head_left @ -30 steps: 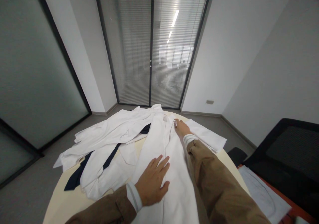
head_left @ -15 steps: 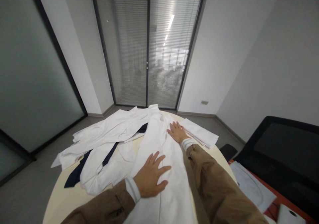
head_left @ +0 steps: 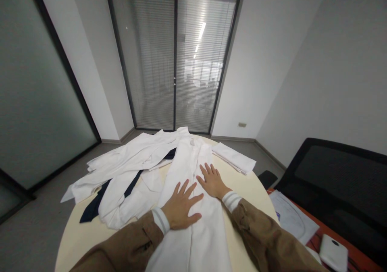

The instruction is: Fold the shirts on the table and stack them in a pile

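A long white garment lies folded lengthwise down the middle of a round cream table. My left hand rests flat on it with the fingers spread. Just beyond and to the right, my right hand also lies flat and open on the same cloth. Neither hand holds anything. To the left lies a heap of more white garments with a dark navy tie running through it. A small folded white cloth sits at the far right of the table.
A black mesh chair stands at the right. Below it are white papers and a white device on an orange surface. Glass doors with blinds fill the far wall. Grey floor surrounds the table.
My right hand has slid back along the white garment from near its far end to beside my left hand. The left hand stayed almost in place.
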Action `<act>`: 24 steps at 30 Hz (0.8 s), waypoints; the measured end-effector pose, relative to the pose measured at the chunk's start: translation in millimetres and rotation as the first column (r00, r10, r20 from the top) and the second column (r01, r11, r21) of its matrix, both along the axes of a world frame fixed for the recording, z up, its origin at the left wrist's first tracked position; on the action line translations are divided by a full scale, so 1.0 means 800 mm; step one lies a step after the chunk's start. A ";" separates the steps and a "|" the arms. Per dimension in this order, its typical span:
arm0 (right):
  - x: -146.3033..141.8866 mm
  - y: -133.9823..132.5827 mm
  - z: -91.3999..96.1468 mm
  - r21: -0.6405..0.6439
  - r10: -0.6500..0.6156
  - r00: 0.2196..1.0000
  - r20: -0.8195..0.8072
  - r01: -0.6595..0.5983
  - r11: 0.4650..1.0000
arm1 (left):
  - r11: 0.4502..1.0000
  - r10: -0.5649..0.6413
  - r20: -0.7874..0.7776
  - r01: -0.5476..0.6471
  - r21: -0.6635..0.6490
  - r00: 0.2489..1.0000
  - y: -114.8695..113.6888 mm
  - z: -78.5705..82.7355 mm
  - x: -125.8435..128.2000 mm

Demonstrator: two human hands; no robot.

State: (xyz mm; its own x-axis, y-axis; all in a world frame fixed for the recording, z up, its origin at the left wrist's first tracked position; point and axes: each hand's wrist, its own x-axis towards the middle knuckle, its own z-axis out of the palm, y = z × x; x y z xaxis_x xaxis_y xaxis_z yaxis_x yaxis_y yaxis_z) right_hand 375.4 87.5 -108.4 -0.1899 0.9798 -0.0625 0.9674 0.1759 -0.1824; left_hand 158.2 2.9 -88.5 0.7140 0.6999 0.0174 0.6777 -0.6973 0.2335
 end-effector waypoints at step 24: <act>0.005 -0.002 -0.002 0.128 0.033 0.996 -0.079 -0.022 0.991 | 0.804 -0.537 0.243 0.578 -0.141 0.807 -0.107 0.046 0.032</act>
